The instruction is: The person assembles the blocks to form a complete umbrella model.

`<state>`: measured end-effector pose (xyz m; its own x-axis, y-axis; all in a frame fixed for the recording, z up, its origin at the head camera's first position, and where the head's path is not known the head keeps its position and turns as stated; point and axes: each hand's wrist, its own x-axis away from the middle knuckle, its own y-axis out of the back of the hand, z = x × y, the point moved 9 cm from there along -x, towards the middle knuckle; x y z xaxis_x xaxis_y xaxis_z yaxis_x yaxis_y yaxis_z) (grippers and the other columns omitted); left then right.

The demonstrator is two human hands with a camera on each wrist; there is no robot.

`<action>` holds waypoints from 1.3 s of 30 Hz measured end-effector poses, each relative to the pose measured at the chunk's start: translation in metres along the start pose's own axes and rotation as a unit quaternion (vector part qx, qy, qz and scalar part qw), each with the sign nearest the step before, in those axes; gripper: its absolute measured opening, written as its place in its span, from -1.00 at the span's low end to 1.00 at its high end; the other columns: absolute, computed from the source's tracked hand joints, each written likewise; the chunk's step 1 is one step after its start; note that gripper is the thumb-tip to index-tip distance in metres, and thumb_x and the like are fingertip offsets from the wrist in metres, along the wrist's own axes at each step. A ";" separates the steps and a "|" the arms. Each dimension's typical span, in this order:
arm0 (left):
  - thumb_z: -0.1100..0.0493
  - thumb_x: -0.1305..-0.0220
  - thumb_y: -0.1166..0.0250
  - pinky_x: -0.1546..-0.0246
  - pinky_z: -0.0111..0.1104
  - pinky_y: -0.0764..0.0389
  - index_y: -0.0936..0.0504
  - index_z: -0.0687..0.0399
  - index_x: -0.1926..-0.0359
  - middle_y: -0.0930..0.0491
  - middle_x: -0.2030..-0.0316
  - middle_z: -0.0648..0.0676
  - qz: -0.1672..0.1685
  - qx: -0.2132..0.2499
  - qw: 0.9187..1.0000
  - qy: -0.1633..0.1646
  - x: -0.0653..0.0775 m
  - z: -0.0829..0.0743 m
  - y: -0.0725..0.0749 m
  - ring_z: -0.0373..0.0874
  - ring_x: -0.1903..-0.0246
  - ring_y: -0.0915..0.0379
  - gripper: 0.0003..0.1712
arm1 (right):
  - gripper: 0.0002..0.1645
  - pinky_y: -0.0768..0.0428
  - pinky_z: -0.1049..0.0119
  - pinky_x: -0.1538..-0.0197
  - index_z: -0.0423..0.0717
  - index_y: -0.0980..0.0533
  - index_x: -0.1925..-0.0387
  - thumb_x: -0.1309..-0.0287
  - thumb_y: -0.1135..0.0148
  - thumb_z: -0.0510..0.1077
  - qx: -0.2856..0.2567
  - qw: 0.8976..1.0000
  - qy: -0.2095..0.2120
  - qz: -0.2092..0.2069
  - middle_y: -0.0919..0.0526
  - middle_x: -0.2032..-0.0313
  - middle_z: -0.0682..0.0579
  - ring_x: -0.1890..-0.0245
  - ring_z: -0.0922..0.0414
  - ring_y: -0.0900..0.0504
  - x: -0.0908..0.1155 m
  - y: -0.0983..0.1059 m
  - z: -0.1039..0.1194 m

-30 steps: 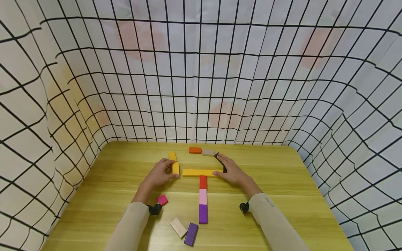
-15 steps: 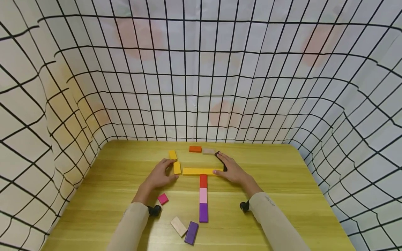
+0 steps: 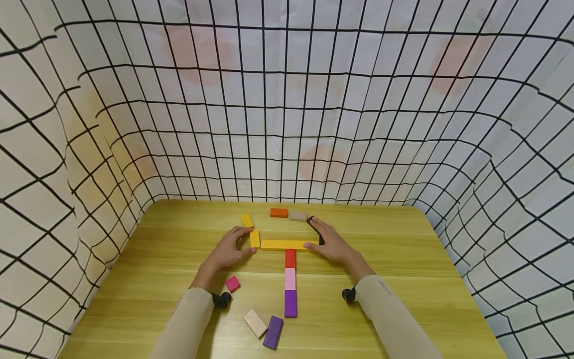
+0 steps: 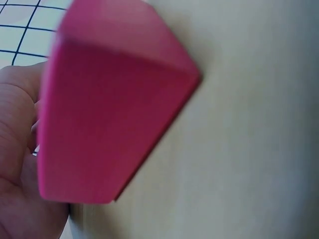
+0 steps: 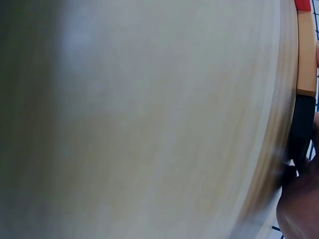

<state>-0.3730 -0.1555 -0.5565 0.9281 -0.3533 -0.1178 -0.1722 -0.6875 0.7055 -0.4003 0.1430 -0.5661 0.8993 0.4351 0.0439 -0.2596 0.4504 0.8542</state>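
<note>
In the head view my left hand [image 3: 229, 249] pinches the ends of a yellow block [image 3: 254, 239] between thumb and fingers. The block stands close to the left end of a row of yellow blocks [image 3: 275, 245]. My right hand [image 3: 333, 244] lies spread at the row's right end, its thumb touching the yellow and its fingers on black blocks [image 3: 321, 239], which it partly hides. Below the row runs a line of a red block [image 3: 290, 258], a pink block [image 3: 290, 279] and a purple block [image 3: 290, 303].
A further yellow block [image 3: 247, 221], an orange block [image 3: 279, 213] and a grey block [image 3: 298, 216] lie farther back. Nearer are a magenta block [image 3: 232, 283], a beige block [image 3: 255, 323] and a loose purple block [image 3: 273, 332]. A grid-patterned cloth [image 3: 287, 119] encloses the wooden table [image 3: 381, 239].
My left hand has slid the yellow block right, narrowing its gap to the yellow row. The right hand has stayed in place.
</note>
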 end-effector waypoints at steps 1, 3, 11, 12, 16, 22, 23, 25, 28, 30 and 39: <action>0.03 -0.27 -0.48 -0.44 0.14 -0.34 -0.44 0.12 -0.45 -0.47 -0.32 0.19 -0.001 -0.001 1.000 -0.001 0.000 -0.001 0.000 0.19 -0.34 -0.38 -0.21 | 0.11 -0.09 -0.25 -0.58 -0.01 -0.01 -0.65 -0.32 -0.21 0.39 -0.001 1.000 -0.001 0.000 0.03 -0.65 0.01 -0.62 -0.19 -0.01 0.000 0.000 0.000; 0.02 -0.28 -0.47 -0.44 0.14 -0.33 -0.43 0.10 -0.46 -0.47 -0.33 0.18 0.000 -0.001 1.000 0.002 0.000 0.000 -0.001 0.19 -0.35 -0.37 -0.22 | 0.11 -0.09 -0.26 -0.58 -0.01 -0.01 -0.65 -0.33 -0.21 0.40 -0.002 1.000 0.000 0.000 0.03 -0.65 0.00 -0.62 -0.20 -0.01 0.000 -0.001 0.000; 0.03 -0.30 -0.47 -0.46 0.15 -0.30 -0.43 0.06 -0.47 -0.44 -0.36 0.18 0.003 -0.007 1.000 0.013 0.000 0.004 -0.003 0.20 -0.38 -0.34 -0.22 | 0.12 -0.11 -0.29 -0.56 -0.02 -0.01 -0.65 -0.33 -0.19 0.41 -0.006 1.000 0.004 -0.004 0.03 -0.65 -0.02 -0.62 -0.21 -0.02 0.000 -0.004 -0.001; 0.03 -0.30 -0.47 -0.46 0.15 -0.30 -0.43 0.06 -0.47 -0.44 -0.36 0.18 0.002 -0.007 1.000 0.013 0.000 0.005 -0.003 0.21 -0.38 -0.34 -0.22 | 0.12 -0.10 -0.29 -0.56 -0.02 -0.02 -0.65 -0.33 -0.19 0.41 -0.008 1.000 0.004 -0.004 0.03 -0.65 -0.02 -0.62 -0.21 -0.02 0.000 -0.003 -0.001; 0.03 -0.30 -0.46 -0.46 0.17 -0.29 -0.43 0.08 -0.46 -0.45 -0.36 0.19 0.000 -0.015 1.000 0.007 -0.001 0.005 -0.003 0.22 -0.39 -0.33 -0.23 | 0.11 -0.11 -0.29 -0.56 -0.03 -0.01 -0.65 -0.34 -0.19 0.40 -0.005 1.000 0.006 -0.005 0.03 -0.65 -0.02 -0.61 -0.21 -0.02 0.000 -0.003 -0.002; 0.01 -0.30 -0.46 -0.46 0.17 -0.29 -0.45 0.08 -0.45 -0.46 -0.35 0.19 -0.005 -0.026 1.000 -0.004 0.000 0.004 -0.003 0.24 -0.39 -0.33 -0.24 | 0.12 -0.10 -0.29 -0.57 -0.02 -0.02 -0.65 -0.32 -0.22 0.39 -0.010 1.000 0.009 -0.004 0.02 -0.65 -0.01 -0.62 -0.21 -0.01 0.000 0.000 0.000; 0.01 -0.30 -0.46 -0.46 0.18 -0.29 -0.45 0.08 -0.46 -0.46 -0.35 0.19 -0.005 -0.024 1.000 -0.004 0.000 0.003 -0.002 0.24 -0.39 -0.33 -0.23 | 0.12 -0.10 -0.29 -0.56 -0.02 -0.02 -0.65 -0.32 -0.21 0.40 -0.008 1.000 0.009 -0.004 0.02 -0.65 -0.01 -0.62 -0.21 -0.01 0.000 0.000 0.000; 0.01 -0.30 -0.46 -0.44 0.20 -0.30 -0.45 0.10 -0.45 -0.46 -0.34 0.21 -0.007 -0.025 1.000 -0.008 0.000 0.002 -0.001 0.26 -0.38 -0.35 -0.24 | 0.13 -0.10 -0.28 -0.57 0.01 0.01 -0.65 -0.32 -0.19 0.42 -0.004 1.000 0.003 0.000 0.05 -0.66 0.02 -0.63 -0.19 0.00 0.000 -0.001 -0.001; 0.01 -0.30 -0.45 -0.45 0.21 -0.28 -0.44 0.09 -0.46 -0.46 -0.35 0.20 -0.006 -0.022 1.000 -0.005 0.000 0.000 -0.001 0.26 -0.38 -0.34 -0.24 | 0.13 -0.10 -0.27 -0.57 0.04 0.03 -0.66 -0.32 -0.18 0.43 -0.001 1.000 -0.003 0.004 0.08 -0.66 0.04 -0.63 -0.18 0.02 0.000 -0.002 -0.003; 0.01 -0.30 -0.45 -0.45 0.21 -0.28 -0.44 0.09 -0.46 -0.46 -0.35 0.20 -0.004 -0.023 1.000 -0.003 0.000 0.001 -0.002 0.26 -0.38 -0.34 -0.24 | 0.13 -0.10 -0.27 -0.57 0.06 0.04 -0.66 -0.32 -0.18 0.43 -0.001 1.000 -0.005 0.005 0.09 -0.67 0.05 -0.63 -0.17 0.03 0.000 -0.002 -0.004; -0.02 -0.31 -0.45 -0.46 0.20 -0.27 -0.42 0.05 -0.48 -0.44 -0.37 0.19 -0.001 -0.028 1.000 -0.001 -0.001 0.002 -0.004 0.24 -0.39 -0.32 -0.22 | 0.14 -0.09 -0.26 -0.58 0.07 0.04 -0.66 -0.31 -0.19 0.45 -0.008 1.000 -0.004 0.007 0.09 -0.67 0.07 -0.64 -0.15 0.04 -0.001 -0.003 -0.006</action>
<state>-0.3738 -0.1542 -0.5606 0.9276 -0.3535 -0.1210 -0.1516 -0.6520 0.7429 -0.4027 0.1454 -0.5719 0.8980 0.4360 0.0598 -0.2781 0.4568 0.8450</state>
